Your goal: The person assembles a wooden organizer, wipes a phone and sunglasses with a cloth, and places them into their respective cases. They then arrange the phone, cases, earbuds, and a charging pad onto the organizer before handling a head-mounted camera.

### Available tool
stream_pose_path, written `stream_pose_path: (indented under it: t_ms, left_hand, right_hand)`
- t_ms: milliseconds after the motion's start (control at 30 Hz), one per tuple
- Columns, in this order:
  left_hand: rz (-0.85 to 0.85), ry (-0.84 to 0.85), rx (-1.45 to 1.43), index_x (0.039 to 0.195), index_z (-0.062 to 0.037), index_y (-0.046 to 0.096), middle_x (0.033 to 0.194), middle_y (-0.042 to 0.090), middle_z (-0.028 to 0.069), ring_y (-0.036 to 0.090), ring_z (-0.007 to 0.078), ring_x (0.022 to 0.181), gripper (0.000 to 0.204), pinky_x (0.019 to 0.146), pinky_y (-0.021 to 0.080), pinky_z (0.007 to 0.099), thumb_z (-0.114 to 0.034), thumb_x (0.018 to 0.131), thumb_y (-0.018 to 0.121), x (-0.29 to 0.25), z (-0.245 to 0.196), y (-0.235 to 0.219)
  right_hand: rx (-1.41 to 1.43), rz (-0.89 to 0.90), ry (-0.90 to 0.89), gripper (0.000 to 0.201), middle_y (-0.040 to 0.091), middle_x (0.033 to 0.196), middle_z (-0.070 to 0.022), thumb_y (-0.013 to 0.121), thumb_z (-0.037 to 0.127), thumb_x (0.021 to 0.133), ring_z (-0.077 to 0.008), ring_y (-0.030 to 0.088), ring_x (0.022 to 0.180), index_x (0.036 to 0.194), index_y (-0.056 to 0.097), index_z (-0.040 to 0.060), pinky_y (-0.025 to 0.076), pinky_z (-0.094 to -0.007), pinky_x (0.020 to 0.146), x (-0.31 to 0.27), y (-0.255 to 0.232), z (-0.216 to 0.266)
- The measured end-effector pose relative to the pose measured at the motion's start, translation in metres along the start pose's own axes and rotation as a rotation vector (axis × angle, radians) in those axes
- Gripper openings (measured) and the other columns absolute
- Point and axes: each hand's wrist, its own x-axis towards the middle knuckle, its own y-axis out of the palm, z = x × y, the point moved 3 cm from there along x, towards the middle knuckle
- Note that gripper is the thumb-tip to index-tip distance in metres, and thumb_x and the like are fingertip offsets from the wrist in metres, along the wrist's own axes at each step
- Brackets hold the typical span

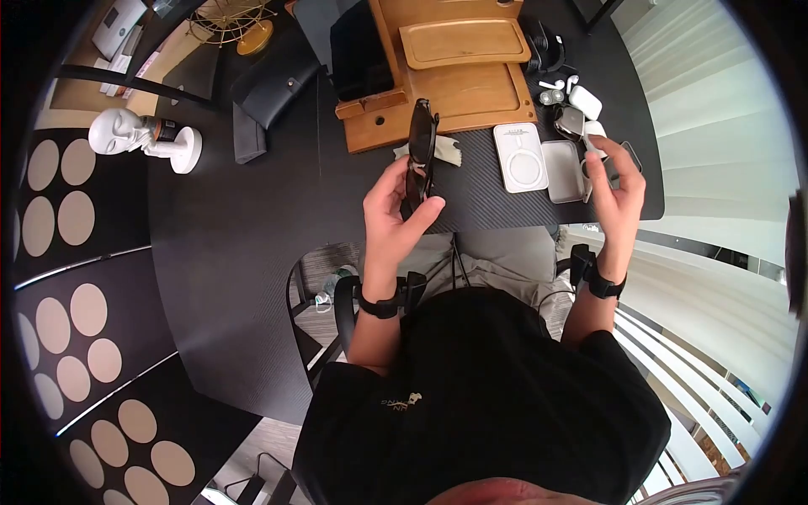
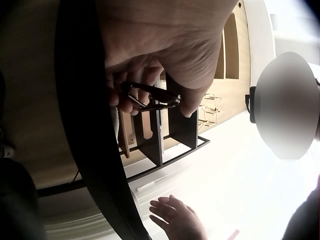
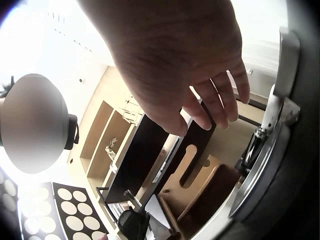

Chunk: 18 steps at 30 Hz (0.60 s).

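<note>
My left hand [image 1: 391,210] holds a pair of dark sunglasses [image 1: 422,139] upright over the front of the desk, thumb on one side and fingers on the other. The left wrist view shows the sunglasses [image 2: 159,94] between thumb and fingers. Over the right end of the desk is my right hand [image 1: 621,189], fingers loosely spread and nothing between them in the right wrist view. Near it lie an open shallow tin [image 1: 562,172] and a round dark, silver-rimmed thing [image 1: 569,122]. Left of the tin is a white flat charger [image 1: 522,158] with a ring mark.
A wooden desk stand [image 1: 463,97] fills the back middle, with a pale cloth [image 1: 450,151] before it. White earbuds [image 1: 552,85], their case [image 1: 585,101] and black headphones [image 1: 549,52] lie right. A black pouch [image 1: 273,84] and white statuette [image 1: 181,150] stand left.
</note>
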Motion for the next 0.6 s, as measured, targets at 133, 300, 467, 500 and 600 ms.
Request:
stream_pose_path:
  t_ms: [133, 300, 467, 500, 600]
  left_hand:
    - [-0.024, -0.051, -0.025, 0.132, 0.0073, 0.055, 0.105, 0.064, 0.0050, 0.059, 0.0107, 0.094, 0.059, 0.086, 0.047, 0.0256, -0.008, 0.081, 0.079, -0.001, 0.001, 0.000]
    - [0.261, 0.222, 0.464, 0.117, 0.0096, 0.064, 0.094, 0.067, 0.0188, 0.067, 0.0307, 0.079, 0.062, 0.073, 0.054, 0.0358, -0.020, 0.069, 0.090, -0.001, -0.024, 0.021]
    - [0.258, 0.165, 0.496, 0.118, 0.0072, 0.065, 0.092, 0.066, 0.0153, 0.066, 0.0248, 0.082, 0.062, 0.073, 0.051, 0.0323, -0.015, 0.066, 0.090, -0.006, -0.035, 0.017]
    - [0.283, 0.167, 0.549, 0.118, 0.0062, 0.066, 0.092, 0.066, 0.0150, 0.066, 0.0258, 0.080, 0.062, 0.071, 0.051, 0.0326, -0.016, 0.065, 0.090, -0.006, -0.037, 0.015]
    - [0.357, 0.154, 0.651, 0.119, 0.0042, 0.067, 0.092, 0.066, 0.0147, 0.065, 0.0282, 0.077, 0.063, 0.069, 0.052, 0.0333, -0.017, 0.064, 0.091, -0.007, -0.048, 0.019]
  right_hand:
    - [0.157, 0.145, -0.046, 0.033, 0.073, 0.104, -0.0139, 0.071, 0.013, 0.090, -0.0206, 0.067, 0.096, 0.119, 0.067, -0.0028, 0.050, -0.0321, 0.090, -0.008, 0.033, 0.021]
    - [0.609, 0.375, -0.075, 0.058, 0.066, 0.087, -0.0046, 0.072, 0.020, 0.092, -0.0122, 0.057, 0.080, 0.142, 0.050, -0.0016, 0.047, -0.0269, 0.079, -0.018, 0.071, 0.042]
    - [0.834, 0.529, -0.007, 0.039, 0.060, 0.083, 0.0014, 0.064, 0.022, 0.100, -0.0068, 0.051, 0.077, 0.131, 0.058, -0.0018, 0.040, -0.0225, 0.070, -0.017, 0.076, 0.039]
    - [0.835, 0.528, -0.008, 0.039, 0.060, 0.083, 0.0014, 0.064, 0.022, 0.100, -0.0068, 0.051, 0.077, 0.131, 0.058, -0.0018, 0.040, -0.0225, 0.070, -0.017, 0.076, 0.041]
    - [0.729, 0.567, 0.145, 0.018, 0.060, 0.082, 0.0039, 0.059, 0.015, 0.102, -0.0036, 0.050, 0.076, 0.108, 0.065, -0.0014, 0.039, -0.0211, 0.068, -0.018, 0.072, 0.045]
